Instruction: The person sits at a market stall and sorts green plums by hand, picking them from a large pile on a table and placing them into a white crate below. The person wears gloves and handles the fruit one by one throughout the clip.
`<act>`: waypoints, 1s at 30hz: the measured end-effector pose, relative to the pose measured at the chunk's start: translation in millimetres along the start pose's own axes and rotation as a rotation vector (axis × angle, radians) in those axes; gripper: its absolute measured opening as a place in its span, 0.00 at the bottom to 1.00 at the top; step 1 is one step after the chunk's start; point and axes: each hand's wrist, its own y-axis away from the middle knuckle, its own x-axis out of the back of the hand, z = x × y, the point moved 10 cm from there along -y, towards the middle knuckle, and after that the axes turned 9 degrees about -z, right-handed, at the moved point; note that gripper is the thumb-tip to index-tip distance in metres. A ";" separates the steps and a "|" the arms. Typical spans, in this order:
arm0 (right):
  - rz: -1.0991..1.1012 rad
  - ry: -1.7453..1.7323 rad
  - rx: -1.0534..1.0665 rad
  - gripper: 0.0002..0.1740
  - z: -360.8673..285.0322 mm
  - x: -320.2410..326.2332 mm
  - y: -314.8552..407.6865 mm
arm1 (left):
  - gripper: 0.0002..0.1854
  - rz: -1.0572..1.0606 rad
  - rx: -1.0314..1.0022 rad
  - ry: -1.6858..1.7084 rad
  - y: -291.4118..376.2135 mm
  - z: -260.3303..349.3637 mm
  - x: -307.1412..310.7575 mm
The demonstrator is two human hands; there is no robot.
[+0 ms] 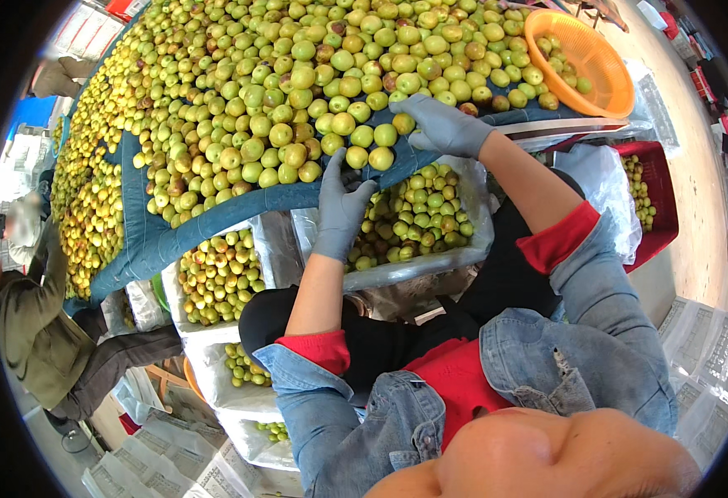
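Observation:
A large heap of small round green-yellow fruits, which look like jujubes and are partly mottled brown, covers a table lined with blue quilted cloth. My left hand, in a grey glove, is at the cloth's front edge, thumb and fingers apart. Just beyond its fingertips are several fruits. My right hand, gloved alike, reaches over the cloth from the right. Its fingers are spread beside a yellowish fruit; whether they touch it is unclear. Below both hands, a plastic-lined crate holds more fruits.
An orange plastic basket with some fruits stands at the table's right end. A red crate lies below it. To the left is a white lined box of fruits. Another person sits at the table's left side.

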 end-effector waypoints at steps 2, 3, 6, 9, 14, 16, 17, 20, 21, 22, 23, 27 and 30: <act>-0.039 -0.104 -0.007 0.33 4.3 -11.7 -7.7 | 0.44 -0.029 0.032 -0.035 -1.6 -1.2 -3.2; -0.060 -0.155 -0.011 0.33 7.2 -18.6 -10.9 | 0.44 -0.019 -0.015 -0.090 -1.5 4.8 -5.5; 0.019 -0.132 0.052 0.29 5.1 -21.3 -16.5 | 0.46 0.031 -0.143 -0.333 1.6 20.5 -7.7; 0.023 -0.256 0.084 0.28 0.7 -11.1 -14.8 | 0.46 0.078 -0.208 -0.400 5.5 30.0 -9.2; -0.067 -0.570 0.122 0.29 -15.2 -0.5 -2.3 | 0.44 0.059 -0.143 -0.328 1.6 22.2 -3.0; -0.174 -0.511 0.116 0.29 -35.6 -0.3 6.9 | 0.42 0.042 -0.125 -0.240 -0.4 17.3 -3.0; -0.182 -0.439 0.062 0.28 -38.8 -8.6 10.4 | 0.42 0.036 -0.115 -0.197 -0.1 15.2 -2.7; -0.050 -0.277 0.057 0.27 -38.7 -28.6 14.3 | 0.41 0.039 -0.120 -0.232 -2.3 21.1 -8.2; 0.004 -0.232 0.056 0.27 -40.2 -35.8 13.0 | 0.40 0.034 -0.101 -0.223 -2.0 19.9 -7.9; 0.056 -0.188 0.056 0.27 -44.2 -41.1 11.1 | 0.40 0.043 -0.106 -0.231 -1.4 20.0 -6.9; 0.109 -0.143 0.054 0.27 -48.0 -43.7 10.2 | 0.40 0.051 -0.112 -0.239 -1.3 19.5 -6.4; 0.041 0.039 -0.120 0.25 -54.6 -54.0 7.2 | 0.38 0.049 -0.130 -0.225 -2.7 12.6 -2.6; -0.128 -0.156 0.007 0.29 -34.0 -57.2 -6.2 | 0.36 0.053 -0.065 -0.140 -0.9 11.0 -3.2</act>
